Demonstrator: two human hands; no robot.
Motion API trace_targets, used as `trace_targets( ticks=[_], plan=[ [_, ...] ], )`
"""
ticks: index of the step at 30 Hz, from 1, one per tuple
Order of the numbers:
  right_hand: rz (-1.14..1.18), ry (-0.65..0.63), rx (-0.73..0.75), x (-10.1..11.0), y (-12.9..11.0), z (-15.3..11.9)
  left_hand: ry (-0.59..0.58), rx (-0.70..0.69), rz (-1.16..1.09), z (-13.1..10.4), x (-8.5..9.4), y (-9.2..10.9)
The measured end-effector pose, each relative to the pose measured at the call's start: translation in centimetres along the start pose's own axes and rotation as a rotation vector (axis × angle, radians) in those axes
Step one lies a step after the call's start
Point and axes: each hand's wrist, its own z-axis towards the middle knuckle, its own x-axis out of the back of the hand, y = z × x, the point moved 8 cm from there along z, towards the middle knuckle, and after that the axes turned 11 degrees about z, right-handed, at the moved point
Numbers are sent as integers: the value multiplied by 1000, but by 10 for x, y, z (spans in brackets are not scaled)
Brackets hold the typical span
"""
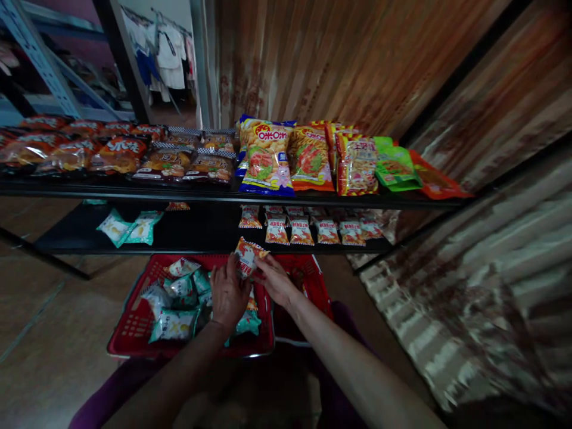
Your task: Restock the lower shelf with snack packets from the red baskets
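The left hand [229, 293] and the right hand [276, 280] hold a small, shiny orange and white snack packet [245, 256] between them. The left fingers pinch its left side, and the right fingers pinch its lower right side. The packet is tilted, up over the back edge of a red plastic basket [120, 341], just in front of a low, flat black shelf [201, 232]. In the basket lie puffy green and white packets [175, 325]. Another red plastic basket [320, 301] sits just to the right, partly behind the right arm. On the low shelf, small orange and white packets [301, 230] stand in rows on the right, and two flat green and white packets [143, 227] lie on the left, touching.
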Motion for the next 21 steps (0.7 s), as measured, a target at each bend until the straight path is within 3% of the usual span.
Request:
trace_targets(
  ticks=[5, 9, 14, 17, 21],
  plan=[
    [79, 39, 15, 11, -18, -21, -208, -26, -275, -17, 16, 25],
    [104, 34, -18, 17, -28, -25, -250, 197, -549, -11, 22, 4],
    [11, -88, -69, 16, -22, -34, -395, 606, -999, -7, 0, -20],
    [-66, -156, -95, 15, -10, -41, -447, 646, -1163, -10, -11, -17],
    [-164, -289, -109, 9, 4, -44, -516, 695, -1189, -23, -24, -22]
  ],
)
